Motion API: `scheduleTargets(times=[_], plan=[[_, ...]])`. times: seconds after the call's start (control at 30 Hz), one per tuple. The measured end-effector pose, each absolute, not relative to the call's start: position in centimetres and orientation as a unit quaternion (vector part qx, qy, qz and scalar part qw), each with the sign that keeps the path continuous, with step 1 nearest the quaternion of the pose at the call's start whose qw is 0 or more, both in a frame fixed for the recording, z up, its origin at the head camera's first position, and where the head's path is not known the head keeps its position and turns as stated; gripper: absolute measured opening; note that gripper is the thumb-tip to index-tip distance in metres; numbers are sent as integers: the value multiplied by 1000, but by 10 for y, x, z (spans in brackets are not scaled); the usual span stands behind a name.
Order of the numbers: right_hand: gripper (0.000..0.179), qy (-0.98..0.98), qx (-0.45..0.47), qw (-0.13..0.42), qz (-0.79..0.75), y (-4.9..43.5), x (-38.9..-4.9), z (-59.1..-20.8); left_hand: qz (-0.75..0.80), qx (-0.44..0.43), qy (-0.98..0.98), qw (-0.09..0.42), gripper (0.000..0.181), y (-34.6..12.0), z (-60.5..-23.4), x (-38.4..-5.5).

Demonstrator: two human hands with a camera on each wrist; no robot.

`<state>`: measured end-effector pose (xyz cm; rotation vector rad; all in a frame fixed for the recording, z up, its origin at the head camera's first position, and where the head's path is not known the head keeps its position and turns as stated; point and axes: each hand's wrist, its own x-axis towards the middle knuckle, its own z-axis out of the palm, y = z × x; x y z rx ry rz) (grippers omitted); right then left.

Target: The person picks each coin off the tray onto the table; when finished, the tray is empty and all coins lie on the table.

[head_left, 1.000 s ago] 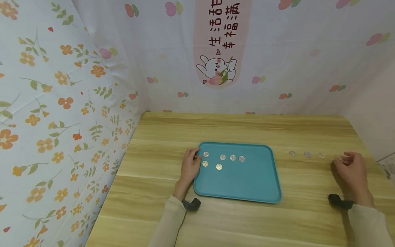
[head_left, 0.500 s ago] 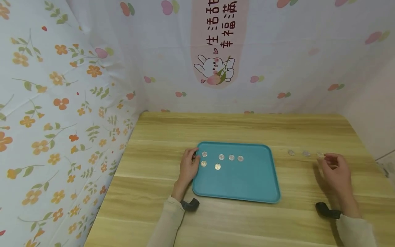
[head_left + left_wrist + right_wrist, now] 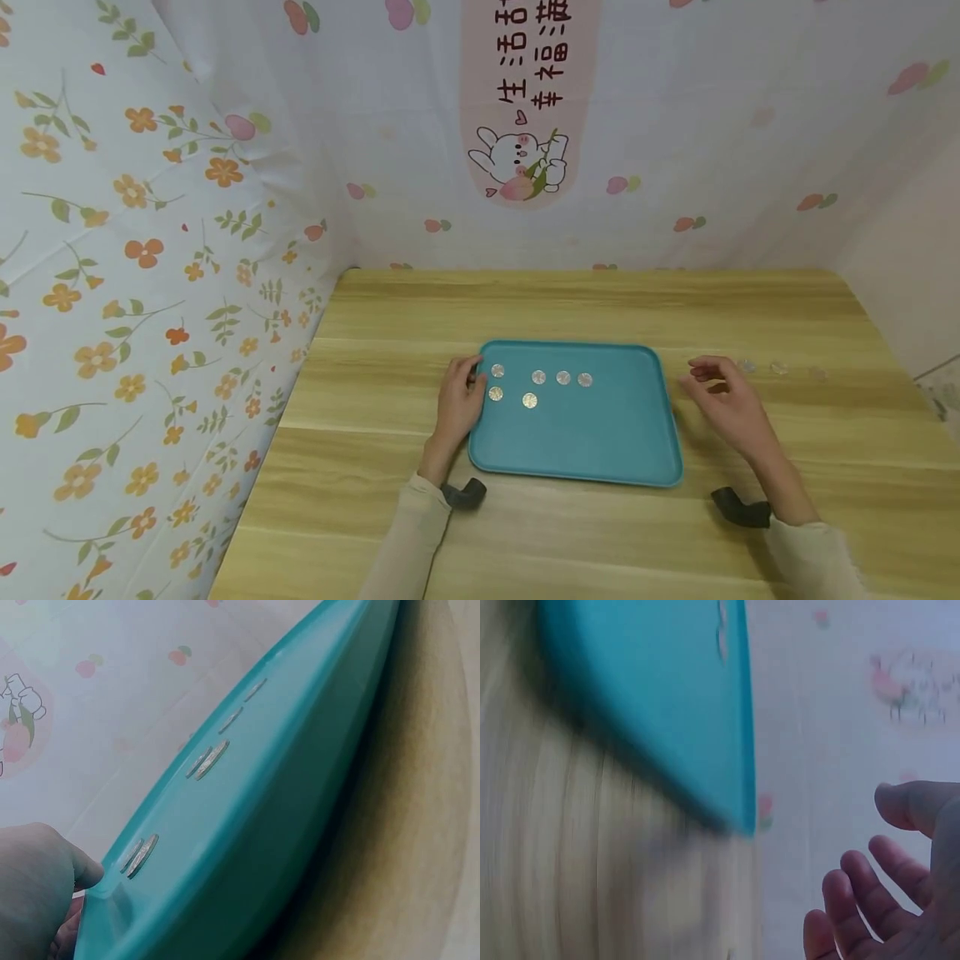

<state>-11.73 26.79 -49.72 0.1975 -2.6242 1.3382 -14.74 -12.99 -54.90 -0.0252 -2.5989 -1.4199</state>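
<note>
My left hand [image 3: 459,398] holds the left edge of a blue tray [image 3: 585,442]. In the left wrist view a digit lies on the rim of the tray [image 3: 202,862], and other fingers are curled against its outside. Several coins lie flat inside, some silver [image 3: 563,377] and some gold-toned [image 3: 529,400]. Just right of the tray, my right hand [image 3: 731,408] is over the table with bent fingers. Thumb and fingers stand apart in the right wrist view, with nothing visible between them. Three coins [image 3: 778,367] lie in a row on the table beyond this hand.
The wooden table [image 3: 405,312] runs back to a patterned cloth [image 3: 420,183] with a rabbit picture. A flowered cloth [image 3: 127,292] hangs along the left side. Dark bands with a protruding piece [image 3: 742,508] sit on both wrists.
My right hand has swept left along the coin row to beside the tray, uncovering the rightmost coin; the row's leftmost coin is no longer visible. My left hand stays at the tray edge.
</note>
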Motion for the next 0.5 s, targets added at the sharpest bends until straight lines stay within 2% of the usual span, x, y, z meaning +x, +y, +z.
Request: scheduleTargets(times=[0.23, 0.5], plan=[[32, -871, 93, 46, 480, 222, -118, -505, -479, -10, -873, 94, 36, -130, -549, -148], [28, -864, 114, 28, 489, 181, -114, -521, -480, -10, -872, 96, 35, -129, -548, -148]])
